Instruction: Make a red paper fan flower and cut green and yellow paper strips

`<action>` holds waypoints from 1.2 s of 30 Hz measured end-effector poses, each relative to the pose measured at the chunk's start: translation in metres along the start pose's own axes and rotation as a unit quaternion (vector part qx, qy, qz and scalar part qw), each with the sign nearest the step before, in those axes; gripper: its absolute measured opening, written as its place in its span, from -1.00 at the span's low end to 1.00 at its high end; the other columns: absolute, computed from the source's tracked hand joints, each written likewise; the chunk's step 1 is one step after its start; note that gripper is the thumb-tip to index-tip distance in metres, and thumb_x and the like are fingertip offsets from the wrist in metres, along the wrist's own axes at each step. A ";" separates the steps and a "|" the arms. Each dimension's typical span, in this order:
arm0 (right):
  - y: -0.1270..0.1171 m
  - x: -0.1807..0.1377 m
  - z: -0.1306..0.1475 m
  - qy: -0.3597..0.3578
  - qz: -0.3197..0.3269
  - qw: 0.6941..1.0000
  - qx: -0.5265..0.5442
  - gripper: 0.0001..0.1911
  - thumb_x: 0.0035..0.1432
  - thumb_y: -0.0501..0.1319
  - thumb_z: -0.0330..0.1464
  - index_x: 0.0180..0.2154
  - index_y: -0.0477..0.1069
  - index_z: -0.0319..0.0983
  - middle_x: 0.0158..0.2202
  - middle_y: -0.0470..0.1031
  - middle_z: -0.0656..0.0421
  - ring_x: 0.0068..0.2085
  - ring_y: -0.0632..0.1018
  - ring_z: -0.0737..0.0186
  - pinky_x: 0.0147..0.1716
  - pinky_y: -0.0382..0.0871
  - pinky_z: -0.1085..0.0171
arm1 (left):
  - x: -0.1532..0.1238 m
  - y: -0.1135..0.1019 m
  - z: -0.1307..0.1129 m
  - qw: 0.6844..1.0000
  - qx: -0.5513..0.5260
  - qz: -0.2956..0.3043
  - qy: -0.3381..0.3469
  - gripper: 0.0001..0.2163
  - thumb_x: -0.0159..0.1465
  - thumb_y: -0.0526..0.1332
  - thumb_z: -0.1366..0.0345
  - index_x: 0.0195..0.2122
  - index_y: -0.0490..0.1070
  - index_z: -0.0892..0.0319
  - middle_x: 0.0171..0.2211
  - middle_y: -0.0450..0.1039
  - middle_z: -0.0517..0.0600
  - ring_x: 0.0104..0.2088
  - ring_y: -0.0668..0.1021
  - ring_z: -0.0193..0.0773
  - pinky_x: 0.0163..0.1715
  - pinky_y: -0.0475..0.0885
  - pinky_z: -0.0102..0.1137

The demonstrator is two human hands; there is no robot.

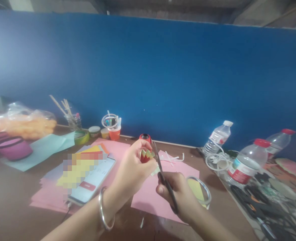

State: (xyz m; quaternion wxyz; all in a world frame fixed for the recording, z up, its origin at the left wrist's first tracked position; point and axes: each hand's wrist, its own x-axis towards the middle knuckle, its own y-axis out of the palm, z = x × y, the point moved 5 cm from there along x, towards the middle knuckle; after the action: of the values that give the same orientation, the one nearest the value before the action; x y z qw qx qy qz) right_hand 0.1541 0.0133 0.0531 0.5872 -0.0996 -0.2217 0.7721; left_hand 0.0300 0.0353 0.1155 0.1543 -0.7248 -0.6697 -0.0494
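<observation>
Between the fingers of my left hand (136,164) is a small piece of accordion-folded paper (146,155), yellowish green with red inside. A silver bangle (103,207) circles that wrist. My right hand (179,194) is closed around the dark handles of a pair of scissors (163,177), whose blades point up and away beside the folded paper. Whether the blades touch the paper I cannot tell. Beneath both hands lies a pink paper sheet (150,197). A red, round object (145,137) with a dark centre sits just behind my left hand.
To the left, a phone (94,180) rests on stacked coloured paper (47,197). White paper strips (171,158) and a tape roll (208,190) lie at right. Plastic bottles (248,160) and cables stand further right. An orange cup (115,134) holds pens near the blue wall (148,73).
</observation>
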 end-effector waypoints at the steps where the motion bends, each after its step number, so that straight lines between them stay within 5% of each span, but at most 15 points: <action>1: 0.000 0.000 0.000 0.001 0.000 1.000 0.000 -0.50 -0.03 0.06 0.06 -0.61 0.07 -0.24 -0.63 -0.03 0.32 -0.57 0.04 0.41 -0.64 -0.12 0.39 | 0.000 0.000 0.000 1.000 -0.004 0.002 -0.003 -0.82 -0.05 0.07 0.52 -0.43 0.24 0.15 -0.64 0.13 -0.22 -0.64 0.21 -0.47 -0.68 0.11 -0.58; 18: -0.001 0.002 -0.004 0.017 -0.012 1.000 -0.007 -0.53 -0.04 0.14 -0.04 -0.64 0.03 -0.23 -0.64 -0.05 0.33 -0.58 0.04 0.43 -0.65 -0.14 0.40 | 0.001 0.000 0.004 1.000 -0.021 0.009 -0.016 -0.81 -0.03 0.08 0.51 -0.38 0.26 0.14 -0.63 0.14 -0.22 -0.64 0.21 -0.47 -0.69 0.12 -0.57; 24: -0.016 0.009 0.003 -0.021 -0.039 0.998 0.048 -0.61 0.02 0.06 -0.04 -0.50 0.22 -0.26 -0.55 0.19 0.25 -0.50 0.23 0.35 -0.55 0.08 0.39 | 0.004 -0.002 0.003 1.000 -0.011 0.019 -0.012 -0.92 0.05 0.12 0.44 -0.43 0.25 0.15 -0.64 0.12 -0.21 -0.65 0.22 -0.46 -0.71 0.15 -0.57; 28: -0.036 0.026 -0.035 0.076 -0.043 0.992 -0.095 -0.72 0.02 0.12 -0.17 -0.35 0.29 -0.27 -0.47 0.36 0.19 -0.46 0.36 0.28 -0.51 0.15 0.37 | 0.007 0.002 0.012 0.998 -0.038 0.049 -0.020 -0.95 0.13 0.12 0.32 -0.40 0.30 0.16 -0.61 0.17 -0.18 -0.65 0.26 -0.45 -0.69 0.19 -0.54; 30: -0.052 0.034 -0.061 0.141 -0.086 0.954 -0.251 -0.76 0.00 0.12 -0.21 -0.34 0.33 -0.25 -0.44 0.44 0.13 -0.44 0.43 0.22 -0.49 0.16 0.34 | 0.008 0.004 0.017 0.995 -0.064 0.063 -0.033 -0.90 0.17 0.10 0.27 -0.36 0.31 0.17 -0.59 0.22 -0.15 -0.64 0.28 -0.45 -0.67 0.19 -0.53; 36: -0.064 0.046 -0.106 0.162 -0.121 0.928 -0.312 -0.80 -0.07 0.19 -0.31 -0.34 0.41 -0.24 -0.35 0.52 0.03 -0.29 0.50 0.05 -0.43 0.16 0.29 | 0.010 0.013 0.027 0.970 -0.186 0.124 -0.096 -0.87 0.14 0.15 0.31 -0.28 0.29 0.18 -0.55 0.19 -0.17 -0.60 0.27 -0.48 -0.58 0.21 -0.54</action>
State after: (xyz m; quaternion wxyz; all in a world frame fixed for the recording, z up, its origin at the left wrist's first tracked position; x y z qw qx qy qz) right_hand 0.2402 0.0943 -0.0058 0.6435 -0.3742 -0.3638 0.5600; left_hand 0.0401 0.0518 0.0903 -0.0433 -0.8195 -0.5653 -0.0838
